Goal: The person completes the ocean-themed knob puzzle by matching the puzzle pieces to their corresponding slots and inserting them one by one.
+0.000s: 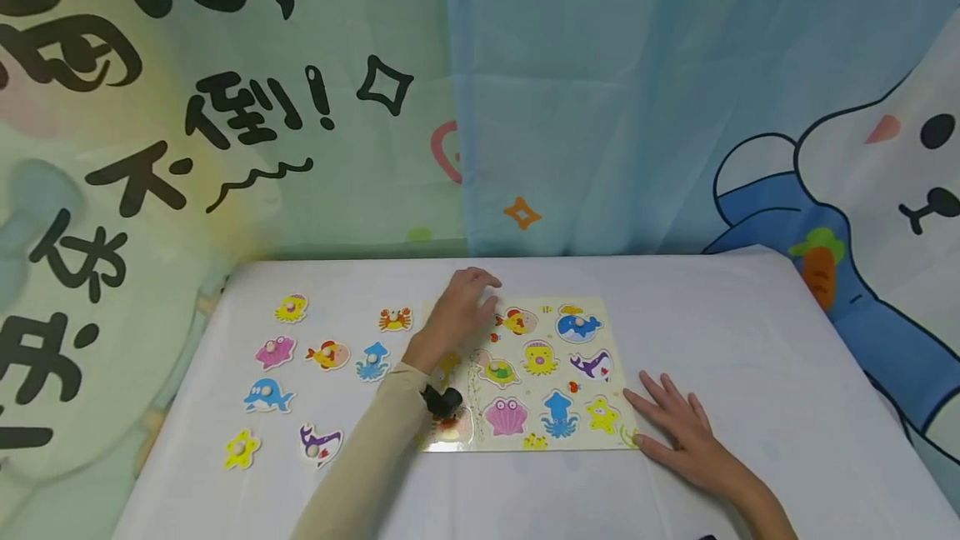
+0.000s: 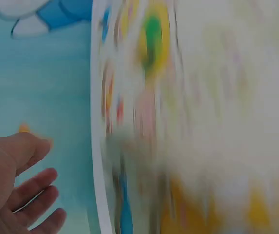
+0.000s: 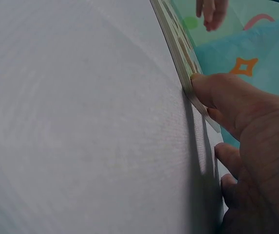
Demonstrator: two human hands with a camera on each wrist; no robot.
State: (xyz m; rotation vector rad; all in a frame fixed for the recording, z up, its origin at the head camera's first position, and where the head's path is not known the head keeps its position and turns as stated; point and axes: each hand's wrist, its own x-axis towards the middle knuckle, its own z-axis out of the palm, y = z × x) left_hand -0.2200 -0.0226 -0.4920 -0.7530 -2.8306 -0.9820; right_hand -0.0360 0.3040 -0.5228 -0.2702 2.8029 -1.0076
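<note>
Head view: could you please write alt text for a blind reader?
A person's left hand reaches across a sea-animal board, while the right hand touches its right edge. Eight loose animal pieces lie at left on white cloth.

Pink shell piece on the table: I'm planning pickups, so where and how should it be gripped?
Probably pinch what looks like a small pale knob near its middle, coming from above: the pink shell piece lies flat on the white cloth, offering little edge.
</note>
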